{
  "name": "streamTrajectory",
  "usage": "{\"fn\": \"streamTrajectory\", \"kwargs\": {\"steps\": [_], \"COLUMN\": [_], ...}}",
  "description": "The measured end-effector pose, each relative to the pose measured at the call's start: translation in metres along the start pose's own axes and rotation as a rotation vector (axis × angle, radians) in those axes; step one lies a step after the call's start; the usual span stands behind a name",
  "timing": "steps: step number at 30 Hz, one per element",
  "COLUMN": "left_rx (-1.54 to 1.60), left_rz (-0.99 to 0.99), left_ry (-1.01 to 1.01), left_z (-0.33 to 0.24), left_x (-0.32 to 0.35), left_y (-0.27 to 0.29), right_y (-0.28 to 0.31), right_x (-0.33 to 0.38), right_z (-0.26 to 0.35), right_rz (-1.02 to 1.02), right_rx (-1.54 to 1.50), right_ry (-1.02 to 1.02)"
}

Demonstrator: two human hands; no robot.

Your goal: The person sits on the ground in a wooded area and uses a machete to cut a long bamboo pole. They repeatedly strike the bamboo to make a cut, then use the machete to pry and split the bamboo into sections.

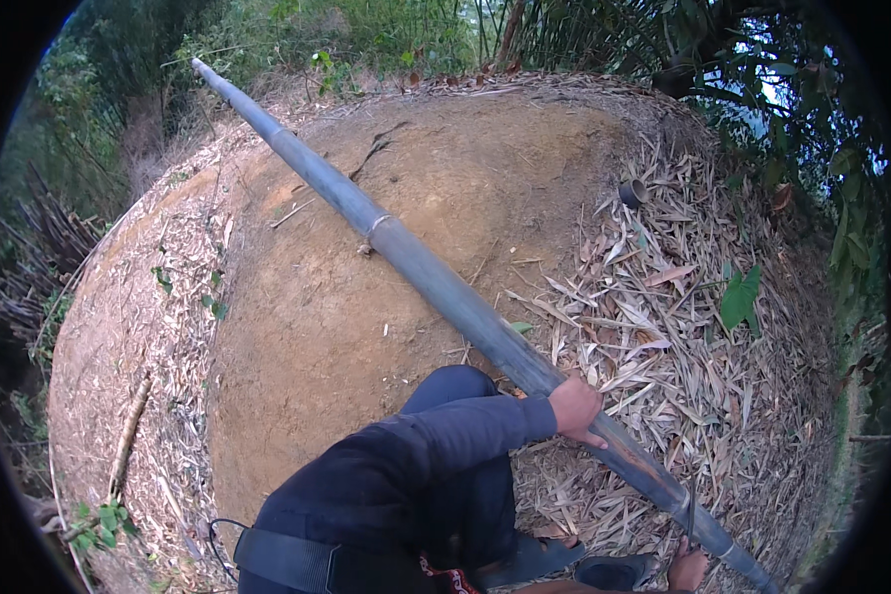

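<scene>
A long grey-green bamboo pole (445, 292) lies slantwise from the far left to the near right. My left hand (576, 408) is wrapped over its near part, thumb laid along the side. Lower down at the near right, my right hand (689, 567) is closed round the handle end of a bladed tool (691, 505). Its thin dark blade stands against the pole by a joint, seen almost edge-on, so its exact kind is unclear. The handle is mostly hidden in my fist. Pale brown scraped patches show on the pole between my hands.
Bare brown soil (337, 307) lies under the pole's middle. Dry bamboo leaves (653, 346) cover the ground on the right. A short dark bamboo piece (633, 193) and a green leaf (740, 297) lie there. A stick (131, 436) is at left; my bent knee (455, 381) is beside the pole.
</scene>
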State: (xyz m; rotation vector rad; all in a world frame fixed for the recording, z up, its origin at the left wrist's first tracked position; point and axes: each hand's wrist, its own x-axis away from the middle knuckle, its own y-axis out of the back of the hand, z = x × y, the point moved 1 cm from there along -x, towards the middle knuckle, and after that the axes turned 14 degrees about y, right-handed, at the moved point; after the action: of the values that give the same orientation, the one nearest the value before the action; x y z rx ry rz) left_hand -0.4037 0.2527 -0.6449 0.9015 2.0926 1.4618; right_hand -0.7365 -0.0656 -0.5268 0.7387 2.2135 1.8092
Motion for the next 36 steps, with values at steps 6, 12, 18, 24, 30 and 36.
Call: {"fn": "streamTrajectory", "kwargs": {"steps": [6,12,18,24,30,36], "left_rx": [-0.029,-0.071,-0.179,-0.298,-0.288,-0.305], "left_rz": [-0.023,-0.057,-0.099,-0.206,-0.242,-0.274], "left_ry": [-0.02,-0.008,-0.02,0.062,0.065,0.025], "left_z": [0.0,-0.005,-0.003,-0.02,-0.011,-0.009], "left_x": [0.001,0.004,0.011,0.012,0.025,0.016], "left_y": [-0.004,0.0,-0.011,-0.017,-0.018,-0.022], "right_y": [0.013,0.0,0.004,0.003,0.012,0.035], "right_x": [0.018,0.02,0.015,0.016,0.015,0.014], "right_z": [0.027,-0.023,0.016,-0.019,0.029,0.033], "right_rz": [0.082,0.035,-0.066,-0.022,-0.048,0.024], "right_rx": [0.014,-0.066,-0.115,-0.092,-0.057,-0.336], "right_ry": [0.108,0.009,0.023,-0.159,0.003,-0.166]}}
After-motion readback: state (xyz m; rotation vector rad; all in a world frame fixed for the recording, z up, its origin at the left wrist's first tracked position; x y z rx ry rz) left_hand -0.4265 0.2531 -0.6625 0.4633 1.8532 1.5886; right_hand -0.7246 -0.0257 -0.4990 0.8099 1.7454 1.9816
